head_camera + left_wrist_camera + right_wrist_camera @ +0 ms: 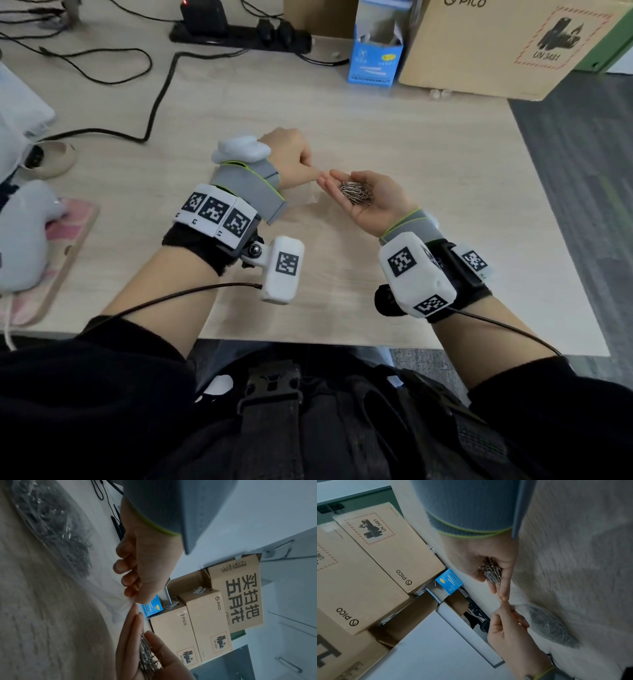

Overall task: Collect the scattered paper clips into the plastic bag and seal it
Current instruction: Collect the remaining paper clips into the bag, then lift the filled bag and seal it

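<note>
Bare table (394,144) beyond the hands; cardboard box (486,44), blue carton (375,61), power strip (239,36) line its far edge.

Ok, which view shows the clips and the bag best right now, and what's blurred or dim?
Head view: bright, sharp on the paper clips in the right hand; the plastic bag is barely discernible beside the left hand. Left wrist view: dim, bluish, plastic bag smeared by blur. Right wrist view: dim too, table grain streaked, clips fairly crisp.
</note>
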